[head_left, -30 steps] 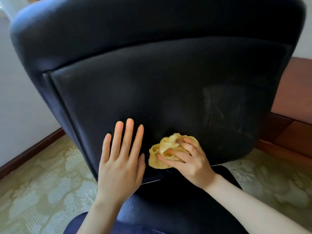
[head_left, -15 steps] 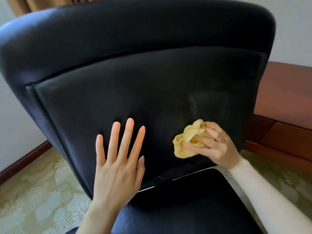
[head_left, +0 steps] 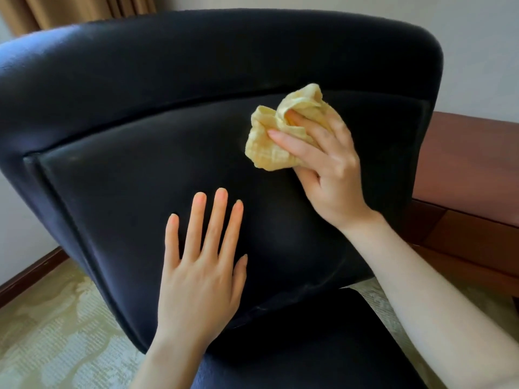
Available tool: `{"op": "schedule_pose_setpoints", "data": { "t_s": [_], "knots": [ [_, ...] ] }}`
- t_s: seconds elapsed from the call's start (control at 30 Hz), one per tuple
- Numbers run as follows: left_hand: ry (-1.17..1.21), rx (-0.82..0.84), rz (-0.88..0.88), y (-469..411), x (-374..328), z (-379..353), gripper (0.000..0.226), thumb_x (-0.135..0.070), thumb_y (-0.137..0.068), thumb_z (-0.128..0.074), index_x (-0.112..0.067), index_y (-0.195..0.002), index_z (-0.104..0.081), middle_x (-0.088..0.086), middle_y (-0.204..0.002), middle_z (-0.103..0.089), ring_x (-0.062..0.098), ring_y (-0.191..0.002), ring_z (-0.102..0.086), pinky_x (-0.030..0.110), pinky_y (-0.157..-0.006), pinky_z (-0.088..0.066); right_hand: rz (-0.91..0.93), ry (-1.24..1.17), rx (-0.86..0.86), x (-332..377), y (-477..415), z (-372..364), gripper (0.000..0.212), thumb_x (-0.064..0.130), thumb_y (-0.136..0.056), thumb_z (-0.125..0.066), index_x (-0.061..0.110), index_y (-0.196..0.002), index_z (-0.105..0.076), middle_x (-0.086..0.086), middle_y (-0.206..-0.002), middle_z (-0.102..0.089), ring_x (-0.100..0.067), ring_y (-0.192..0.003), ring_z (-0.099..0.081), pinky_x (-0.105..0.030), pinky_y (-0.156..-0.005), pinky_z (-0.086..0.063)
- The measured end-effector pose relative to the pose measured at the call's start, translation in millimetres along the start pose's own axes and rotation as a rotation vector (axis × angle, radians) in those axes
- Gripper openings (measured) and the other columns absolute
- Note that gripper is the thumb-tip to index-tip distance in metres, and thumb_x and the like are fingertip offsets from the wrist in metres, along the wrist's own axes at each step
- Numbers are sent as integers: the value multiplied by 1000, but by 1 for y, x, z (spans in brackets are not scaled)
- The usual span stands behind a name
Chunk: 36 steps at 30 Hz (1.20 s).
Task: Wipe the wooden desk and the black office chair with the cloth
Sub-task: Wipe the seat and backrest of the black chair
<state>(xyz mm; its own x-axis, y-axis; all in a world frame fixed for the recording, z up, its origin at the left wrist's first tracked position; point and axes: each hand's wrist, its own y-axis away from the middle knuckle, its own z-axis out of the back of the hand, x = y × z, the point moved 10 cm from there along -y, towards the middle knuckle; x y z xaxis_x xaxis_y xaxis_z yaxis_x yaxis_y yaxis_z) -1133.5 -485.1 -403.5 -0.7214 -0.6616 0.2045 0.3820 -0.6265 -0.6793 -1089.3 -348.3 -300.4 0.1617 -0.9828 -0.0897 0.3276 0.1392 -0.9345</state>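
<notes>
Yellow cloth (head_left: 280,136) sits bunched high on the black chair (head_left: 140,122) backrest, and the right hand (head_left: 328,175) has its grip clamped around it, pressing it to the leather. Left hand (head_left: 202,276) lies flat lower down, grip apart, fingers spread. Wooden tabletop (head_left: 463,164) is behind, right.

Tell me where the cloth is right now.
In the head view the cloth is bunched in the right hand, against the upper right of the chair back, above and to the right of the left hand.
</notes>
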Motion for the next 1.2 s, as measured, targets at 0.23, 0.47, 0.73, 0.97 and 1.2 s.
{"op": "schedule_pose_setpoints", "data": {
  "t_s": [0.23,0.47,0.73,0.97,1.2],
  "knots": [
    [-13,-5,10,0,0,-2,67,-37,-93,-40,-11,-152,-20,12,-159,-11,33,-147,-7,52,-116,-4,-32,-45,54,28,102,-13,32,8,-98,-46,25,-120,-62,5,-120,-59,-28,-116,-44,-44,-110,-31],
    [-28,-14,14,0,-3,-1,69,-37,-92,-41,-9,-152,-20,14,-159,-11,34,-147,-6,53,-115,-5,119,105,222,29,197,-9,26,13,-96,-55,28,-116,-62,6,-112,-55,-20,-108,-50,-36,-112,-31],
    [1,-35,15,-1,-6,6,69,-34,-90,-46,-6,-150,-25,16,-158,-12,35,-146,-7,54,-115,-5,334,167,304,5,191,6,30,11,-93,-59,26,-119,-61,4,-116,-55,-20,-113,-51,-36,-110,-36],
    [78,-44,-99,-17,-25,10,67,-32,-90,-44,-6,-149,-26,16,-158,-13,34,-147,-3,47,-117,-4,297,209,270,-29,136,29,31,4,-90,-63,18,-118,-62,-8,-103,-70,-27,-111,-51,-47,-94,-50],
    [109,-28,-219,-46,-61,4,70,-34,-91,-41,-4,-150,-20,15,-159,-11,31,-147,-5,48,-118,-7,191,211,223,-51,57,34,28,4,-96,-54,14,-121,-59,-19,-116,-64,-38,-120,-49,-49,-101,-45]
  ]
}}
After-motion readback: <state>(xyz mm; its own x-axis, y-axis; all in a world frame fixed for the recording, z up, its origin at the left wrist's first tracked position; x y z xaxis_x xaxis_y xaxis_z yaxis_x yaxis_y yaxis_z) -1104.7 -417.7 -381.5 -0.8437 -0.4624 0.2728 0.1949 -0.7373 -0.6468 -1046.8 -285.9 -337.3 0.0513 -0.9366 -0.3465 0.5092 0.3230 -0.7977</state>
